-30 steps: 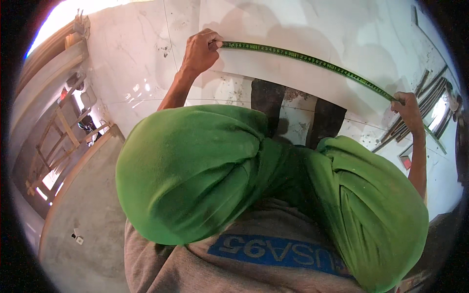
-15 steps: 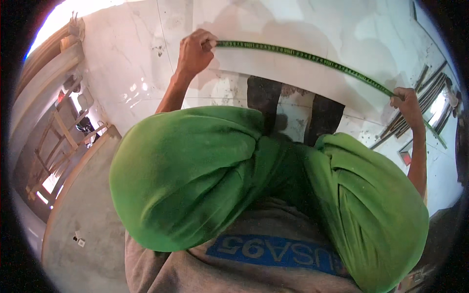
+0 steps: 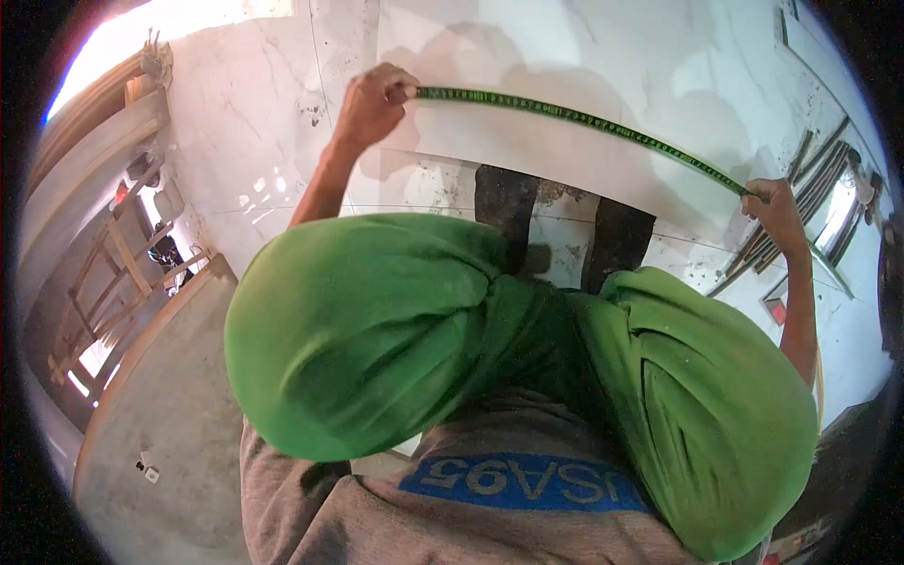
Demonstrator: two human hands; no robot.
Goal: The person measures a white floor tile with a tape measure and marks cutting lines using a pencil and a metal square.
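Observation:
A green tape measure blade (image 3: 574, 116) with dark markings is stretched between my two hands, sloping down to the right. My left hand (image 3: 377, 102) pinches one end between thumb and fingers. My right hand (image 3: 774, 209) is closed on the other end, lower and to the right. The blade runs over a white marbled slab (image 3: 659, 80). Any case for the tape is hidden or out of view. My knees in green trousers (image 3: 367, 330) are bent up below it, with two dark shapes (image 3: 617, 247) between them and the slab.
Long thin dark strips (image 3: 782, 217) lie in a bundle beyond my right hand, near a small red item (image 3: 776, 309). On the left are a wooden frame (image 3: 122, 250) and a grey surface (image 3: 169, 377) with a small white object (image 3: 151, 476) on it.
Both hands keep hold of the tape measure, which stays stretched. The hands and tape appear slightly lower in the picture, along with a small shift of the whole view.

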